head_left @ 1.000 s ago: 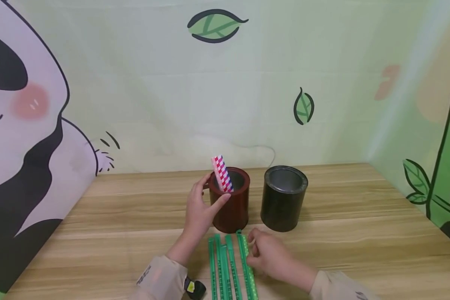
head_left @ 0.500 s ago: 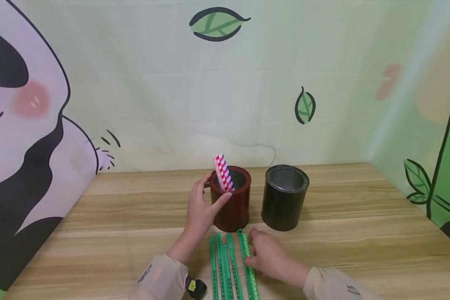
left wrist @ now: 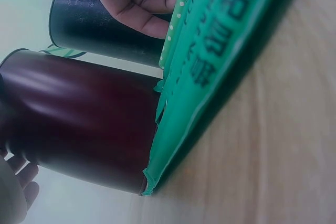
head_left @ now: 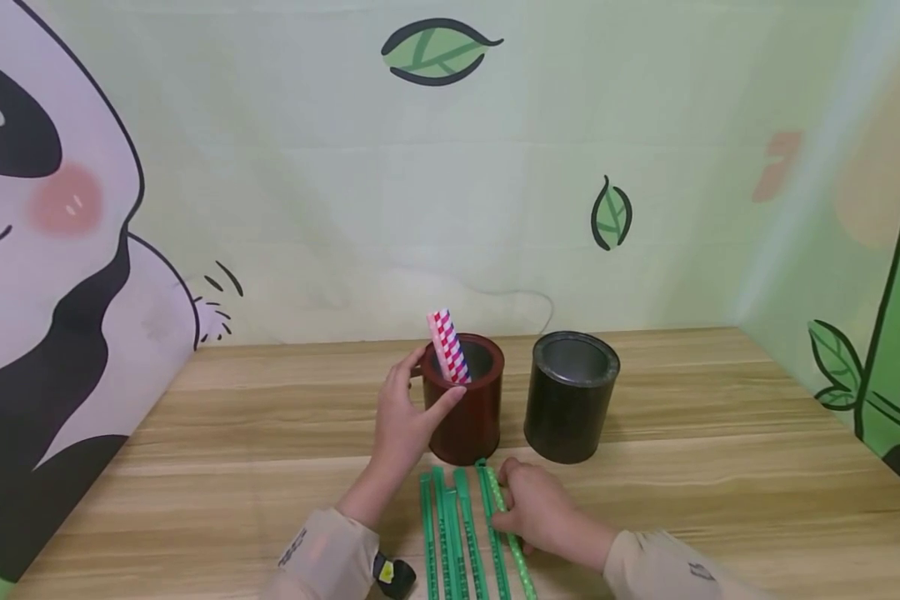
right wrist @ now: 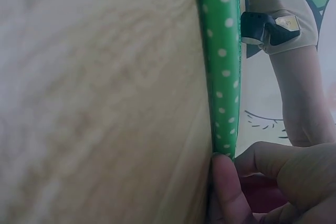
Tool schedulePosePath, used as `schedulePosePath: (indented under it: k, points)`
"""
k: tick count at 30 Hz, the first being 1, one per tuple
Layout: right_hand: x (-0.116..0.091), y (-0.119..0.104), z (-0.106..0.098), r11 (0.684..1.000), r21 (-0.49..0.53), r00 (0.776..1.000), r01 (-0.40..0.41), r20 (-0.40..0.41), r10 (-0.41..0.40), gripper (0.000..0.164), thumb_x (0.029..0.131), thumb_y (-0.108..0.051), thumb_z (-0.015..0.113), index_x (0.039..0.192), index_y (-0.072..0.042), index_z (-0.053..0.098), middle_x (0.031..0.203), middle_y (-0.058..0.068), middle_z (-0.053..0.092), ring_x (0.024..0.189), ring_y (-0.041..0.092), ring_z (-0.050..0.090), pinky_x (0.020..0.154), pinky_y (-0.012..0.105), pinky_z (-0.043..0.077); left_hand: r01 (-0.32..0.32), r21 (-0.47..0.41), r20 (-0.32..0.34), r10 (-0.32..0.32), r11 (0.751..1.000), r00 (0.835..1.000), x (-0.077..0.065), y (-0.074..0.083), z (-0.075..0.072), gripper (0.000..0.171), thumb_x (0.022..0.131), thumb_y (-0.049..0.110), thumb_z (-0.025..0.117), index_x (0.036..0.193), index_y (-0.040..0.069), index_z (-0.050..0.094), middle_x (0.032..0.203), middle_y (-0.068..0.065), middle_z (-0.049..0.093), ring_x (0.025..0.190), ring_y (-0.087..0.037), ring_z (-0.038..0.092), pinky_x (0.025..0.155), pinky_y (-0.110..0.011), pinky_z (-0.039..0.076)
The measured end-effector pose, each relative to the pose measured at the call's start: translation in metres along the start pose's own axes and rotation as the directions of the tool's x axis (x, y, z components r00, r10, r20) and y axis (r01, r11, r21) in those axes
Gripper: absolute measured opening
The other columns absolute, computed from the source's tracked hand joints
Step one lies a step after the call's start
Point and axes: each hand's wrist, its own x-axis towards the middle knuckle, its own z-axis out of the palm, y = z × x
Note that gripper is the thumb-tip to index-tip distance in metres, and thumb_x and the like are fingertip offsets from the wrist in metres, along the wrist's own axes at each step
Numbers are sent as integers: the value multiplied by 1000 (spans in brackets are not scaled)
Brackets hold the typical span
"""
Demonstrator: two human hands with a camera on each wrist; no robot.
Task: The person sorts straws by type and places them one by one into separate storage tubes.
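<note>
My left hand (head_left: 405, 425) holds a dark red-brown mug (head_left: 468, 421) by its upper part, the thumb on its near side and the fingers at the left rim. Several patterned paper straws (head_left: 448, 346), pink, red and blue, lean upright inside it. Low on the table, my right hand (head_left: 542, 510) pinches a green straw with white dots (head_left: 523, 575) near its far end; the right wrist view shows thumb and finger on that dotted straw (right wrist: 223, 66). Just left of it lie several slim green wrapped sticks (head_left: 450, 533) with dark printed characters, seen close in the left wrist view.
A black can-like cup (head_left: 570, 408) stands to the right of the mug, its inside grey. The wooden table (head_left: 270, 400) meets a printed cloth backdrop behind. A black strap device (head_left: 395, 577) sits at the left wrist.
The near end of the dotted straw has swung right, away from the wrapped sticks, in the right hand's pinch. The left hand stays on the mug.
</note>
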Motion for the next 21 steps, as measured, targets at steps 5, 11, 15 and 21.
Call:
schedulePosePath:
  k: [5, 11, 15, 21]
  points:
    - [0, 2, 0, 1000, -12, 1000, 18, -21, -18, 26, 71, -4, 68, 91, 0, 52, 57, -3, 50, 32, 8, 52, 52, 19, 43, 17, -8, 3, -17, 1000, 1000, -1, 1, 0, 77, 80, 44, 75, 143, 13, 43, 134, -7, 54, 121, -25, 50, 102, -51, 43]
    - [1, 2, 0, 1000, 19, 1000, -15, -9, 15, 26, 72, -4, 68, 93, 1, 52, 57, -1, 50, 31, 7, 49, 48, 20, 44, 19, -2, 3, -19, 1000, 1000, -1, 0, 1, 77, 80, 44, 75, 143, 13, 43, 134, -7, 54, 122, -25, 50, 102, -52, 43]
    - [0, 3, -2, 999, 38, 1000, -27, -1, 27, 30, 73, -4, 67, 100, 3, 54, 61, 0, 51, 32, 4, 48, 45, 21, 43, 14, 7, -3, -14, 1000, 1000, 0, -1, 1, 78, 79, 43, 76, 143, 13, 43, 134, -8, 54, 122, -26, 50, 102, -53, 43]
    - [-1, 1, -11, 995, 94, 999, 31, -34, -28, 29, 75, -3, 66, 100, 5, 56, 62, -1, 52, 33, 5, 50, 44, 20, 44, 13, -1, -1, -13, 1000, 1000, -1, 0, 0, 79, 79, 42, 76, 143, 12, 42, 134, -8, 55, 122, -25, 50, 101, -51, 43]
